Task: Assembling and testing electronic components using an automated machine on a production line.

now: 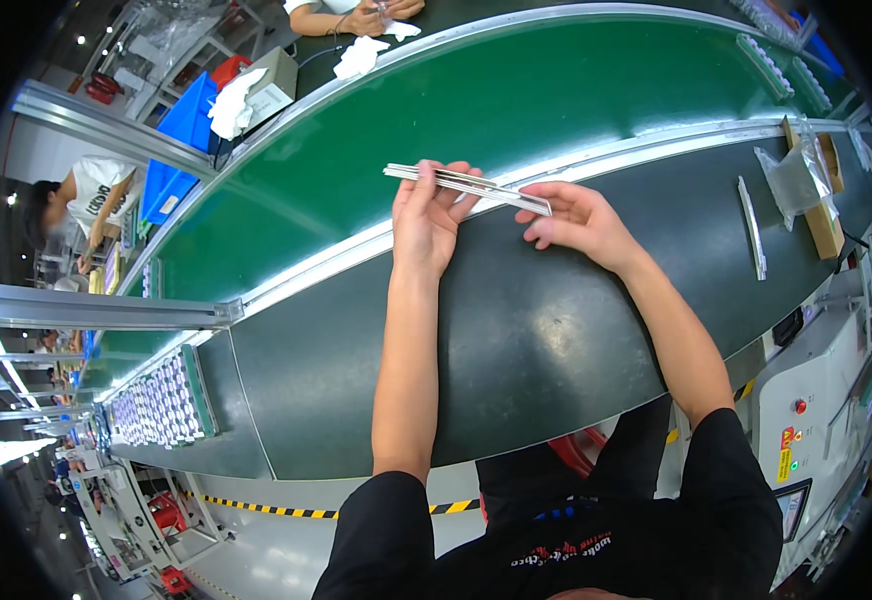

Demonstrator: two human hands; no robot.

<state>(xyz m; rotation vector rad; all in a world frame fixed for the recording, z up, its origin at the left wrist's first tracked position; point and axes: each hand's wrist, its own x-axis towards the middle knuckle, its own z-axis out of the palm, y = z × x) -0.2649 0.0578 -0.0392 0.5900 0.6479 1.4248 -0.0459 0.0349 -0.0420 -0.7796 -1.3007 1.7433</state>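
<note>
My left hand [428, 220] holds a small bundle of long, thin white and silvery strips [471, 184], with the thumb across the near side and the fingers behind. They slant down to the right over the front edge of the green belt. At their right end is my right hand [588, 226], its fingers curved and apart around the tips. Those fingers seem to touch the strips, while the thumb stays a little below. What exactly the strips are cannot be made out.
A similar thin strip [752, 228] lies on the dark worktop [336, 385] at right, near an open cardboard box [824, 225] with clear plastic. At left stands a block of white-topped cylinders [164, 402]. Beyond the green conveyor [306, 200] are a blue bin [181, 150] and a co-worker's hands [376, 15].
</note>
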